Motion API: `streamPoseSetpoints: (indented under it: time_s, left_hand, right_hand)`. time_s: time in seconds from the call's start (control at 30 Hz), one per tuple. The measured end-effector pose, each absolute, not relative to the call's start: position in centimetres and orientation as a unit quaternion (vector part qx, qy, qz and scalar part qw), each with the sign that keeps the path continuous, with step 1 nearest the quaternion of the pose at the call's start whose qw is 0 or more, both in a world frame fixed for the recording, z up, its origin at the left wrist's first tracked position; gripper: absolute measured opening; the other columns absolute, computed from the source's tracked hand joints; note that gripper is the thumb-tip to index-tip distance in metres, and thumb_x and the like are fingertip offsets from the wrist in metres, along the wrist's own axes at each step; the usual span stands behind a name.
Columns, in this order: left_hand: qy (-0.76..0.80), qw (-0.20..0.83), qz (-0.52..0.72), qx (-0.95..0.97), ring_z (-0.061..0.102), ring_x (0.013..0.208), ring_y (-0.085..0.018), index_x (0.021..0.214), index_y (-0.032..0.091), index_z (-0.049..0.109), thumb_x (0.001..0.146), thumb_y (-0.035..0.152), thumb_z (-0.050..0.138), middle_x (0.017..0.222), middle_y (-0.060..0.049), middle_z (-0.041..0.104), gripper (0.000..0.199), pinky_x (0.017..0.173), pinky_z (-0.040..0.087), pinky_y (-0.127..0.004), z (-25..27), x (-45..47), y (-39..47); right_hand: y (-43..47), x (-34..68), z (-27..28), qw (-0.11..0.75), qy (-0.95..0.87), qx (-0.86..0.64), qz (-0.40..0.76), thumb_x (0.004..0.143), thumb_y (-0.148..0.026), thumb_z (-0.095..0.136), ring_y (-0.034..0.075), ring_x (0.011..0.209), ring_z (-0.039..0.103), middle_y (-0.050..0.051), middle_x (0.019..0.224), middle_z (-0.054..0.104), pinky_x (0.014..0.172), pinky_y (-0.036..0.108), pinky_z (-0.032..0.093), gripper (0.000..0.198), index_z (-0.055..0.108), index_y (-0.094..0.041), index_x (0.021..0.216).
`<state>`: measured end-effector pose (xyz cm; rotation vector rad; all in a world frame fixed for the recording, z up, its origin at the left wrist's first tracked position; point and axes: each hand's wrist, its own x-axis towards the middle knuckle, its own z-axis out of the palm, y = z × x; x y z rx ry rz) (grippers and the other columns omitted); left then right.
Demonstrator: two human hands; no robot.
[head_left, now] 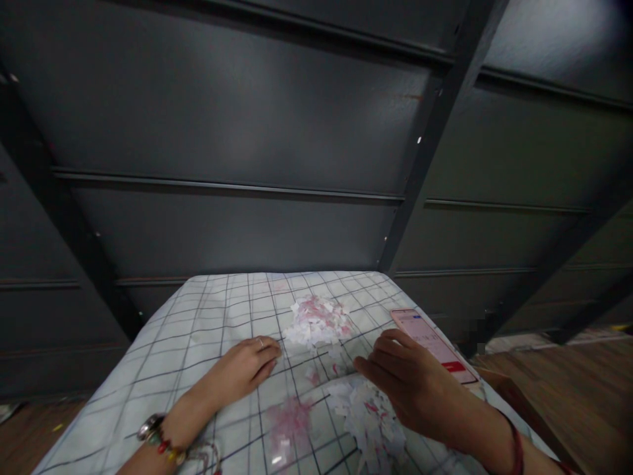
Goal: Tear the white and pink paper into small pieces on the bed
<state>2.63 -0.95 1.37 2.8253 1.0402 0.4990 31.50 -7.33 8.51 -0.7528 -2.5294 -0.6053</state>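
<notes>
1. the far scrap pile (316, 321) sits between your hands and slightly beyond them: to the far right of your left hand (252, 361), to the far left of your right hand (400, 369). it's roughly round, with no clear long axis; your left fingertips are nearer, just short of its edge.
2. the near scrap pile (368, 422) stretches from far to near, just left of your right hand, which covers part of its far right side. that hand is clearly the nearer one here.
3. your left fingers are bent and close together, low by the cloth (217, 316); you can't tell whether anything is pinched beneath them.
4. your right fingers are curled, with one tip pointing left; you can't tell whether they grip a scrap.
5. the pink heap (291, 422) lies near you, between your left forearm and the near scrap pile; a few loose bits (312, 376) lie between the piles.
6. the phone (435, 344) slants from far left to near right, partly hidden by your right hand and crowding its right side.
7. dark panels (247, 227) stand at the far edge.
</notes>
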Motion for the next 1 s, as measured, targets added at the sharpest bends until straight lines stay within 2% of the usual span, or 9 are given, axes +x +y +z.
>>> streamPoseSetpoints:
  time_s: [0.13,0.43,0.67,1.0]
  left_hand:
    - [0.343,0.044,0.165,0.924,0.059,0.092,-0.018,0.099,0.019,0.060,0.088,0.017,0.039,0.099,-0.006,0.063,0.024,0.083,0.048,-0.031,1.4,2.6,-1.0]
    - [0.342,0.045,0.164,0.924,0.059,0.093,-0.018,0.100,0.018,0.059,0.089,0.018,0.038,0.100,-0.006,0.062,0.024,0.083,0.048,-0.032,1.2,2.5,-1.0]
    - [0.345,0.048,0.156,0.924,0.059,0.092,-0.018,0.099,0.018,0.060,0.089,0.017,0.038,0.098,-0.007,0.063,0.024,0.083,0.048,-0.033,1.5,2.7,-1.1]
    - [0.348,0.043,0.143,0.925,0.058,0.095,-0.019,0.103,0.017,0.058,0.089,0.017,0.038,0.101,-0.007,0.061,0.024,0.085,0.047,-0.033,1.3,2.6,-1.0]
  right_hand:
    - [-6.8,31.5,8.2,0.206,-0.900,-0.281,-0.262,0.078,-0.003,0.040,0.017,0.067,0.044,0.005,0.065,0.054,0.068,0.033,0.038,0.027,0.061,-0.012,0.092]
    - [-7.1,30.3,8.1,0.236,-0.908,-0.252,-0.236,0.078,-0.003,0.038,0.017,0.068,0.043,0.004,0.066,0.054,0.073,0.032,0.037,0.027,0.061,-0.011,0.092]
    - [-5.8,29.8,8.2,0.204,-0.911,-0.255,-0.251,0.077,-0.004,0.042,0.017,0.068,0.042,0.004,0.065,0.054,0.071,0.032,0.037,0.024,0.060,-0.010,0.091]
    - [-5.8,30.4,8.1,0.206,-0.905,-0.268,-0.257,0.076,0.000,0.039,0.018,0.072,0.042,0.006,0.067,0.054,0.072,0.033,0.036,0.027,0.060,-0.009,0.090]
